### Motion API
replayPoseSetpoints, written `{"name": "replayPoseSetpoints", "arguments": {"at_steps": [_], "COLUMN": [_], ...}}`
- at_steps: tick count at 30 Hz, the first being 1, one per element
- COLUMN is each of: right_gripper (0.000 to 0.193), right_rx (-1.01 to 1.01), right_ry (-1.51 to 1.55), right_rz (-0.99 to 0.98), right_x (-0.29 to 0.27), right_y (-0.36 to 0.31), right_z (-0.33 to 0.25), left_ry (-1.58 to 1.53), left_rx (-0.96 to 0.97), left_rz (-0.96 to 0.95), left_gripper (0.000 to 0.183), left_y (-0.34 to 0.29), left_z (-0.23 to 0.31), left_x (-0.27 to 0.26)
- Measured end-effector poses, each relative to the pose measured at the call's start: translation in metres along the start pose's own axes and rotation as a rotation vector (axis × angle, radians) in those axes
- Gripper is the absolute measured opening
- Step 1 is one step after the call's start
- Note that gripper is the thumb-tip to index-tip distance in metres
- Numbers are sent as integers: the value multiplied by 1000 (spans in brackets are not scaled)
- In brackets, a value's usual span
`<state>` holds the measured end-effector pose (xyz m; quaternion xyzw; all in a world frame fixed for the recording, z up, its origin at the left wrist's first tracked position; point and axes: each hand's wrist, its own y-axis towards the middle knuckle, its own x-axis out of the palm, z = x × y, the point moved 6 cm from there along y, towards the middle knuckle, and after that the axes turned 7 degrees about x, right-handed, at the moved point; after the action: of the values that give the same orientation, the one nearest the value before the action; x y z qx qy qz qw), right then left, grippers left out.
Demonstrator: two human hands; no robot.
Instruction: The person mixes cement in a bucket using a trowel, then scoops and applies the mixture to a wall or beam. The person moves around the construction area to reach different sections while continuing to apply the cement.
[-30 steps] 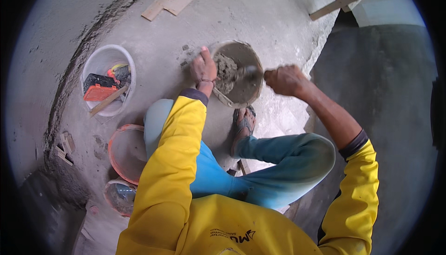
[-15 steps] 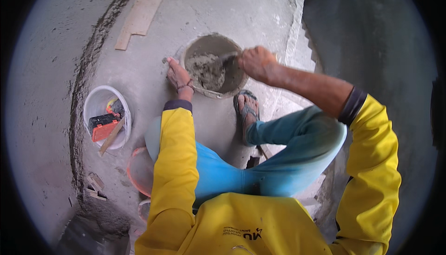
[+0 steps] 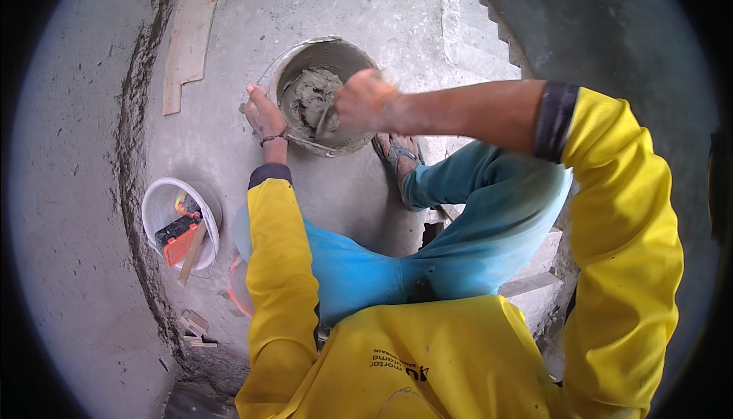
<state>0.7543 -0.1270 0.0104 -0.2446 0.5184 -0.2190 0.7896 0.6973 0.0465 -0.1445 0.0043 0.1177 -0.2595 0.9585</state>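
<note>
A round bucket (image 3: 357,144) on the concrete floor holds wet grey mortar (image 3: 314,97). My right hand (image 3: 368,101), blurred by motion, is closed over the bucket's right side around the grip of a trowel. The trowel's metal blade (image 3: 328,120) dips into the mortar; its handle is hidden by my fist. At the bucket's left side, my left hand (image 3: 265,114) is closed, its fingertips where the thin wire handle (image 3: 269,72) runs down. A small dark bit shows at its outer edge, too small to name.
A white bucket (image 3: 215,228) with tools and a wood strip stands at left. A flat board (image 3: 191,37) lies beyond it by the wall. Wood scraps (image 3: 197,327) lie at lower left. Concrete steps (image 3: 485,33) drop away at right. My sandalled foot (image 3: 401,152) is close to the mortar bucket.
My right hand has drawn the trowel leftward and nearer, from the bucket's right rim into the mortar. The mortar has shifted into a heap. The whole view has shifted; my left hand stays beside the bucket.
</note>
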Motion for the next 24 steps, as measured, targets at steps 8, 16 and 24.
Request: {"name": "replayPoseSetpoints", "arguments": {"at_steps": [8,16,24], "right_gripper": [20,26,30], "right_rx": [378,390,242], "right_ry": [584,530,581], "right_rz": [-145,-55,9], "right_x": [111,62,86], "right_y": [31,-9,37], "right_z": [26,68,5], "left_ry": [85,121,78], "left_rx": [142,160,90], "left_rz": [-114,32,160], "left_gripper": [69,66,73], "left_y": [-36,-27,-24], "left_z": [50,50,13], "left_x": [28,8,10]}}
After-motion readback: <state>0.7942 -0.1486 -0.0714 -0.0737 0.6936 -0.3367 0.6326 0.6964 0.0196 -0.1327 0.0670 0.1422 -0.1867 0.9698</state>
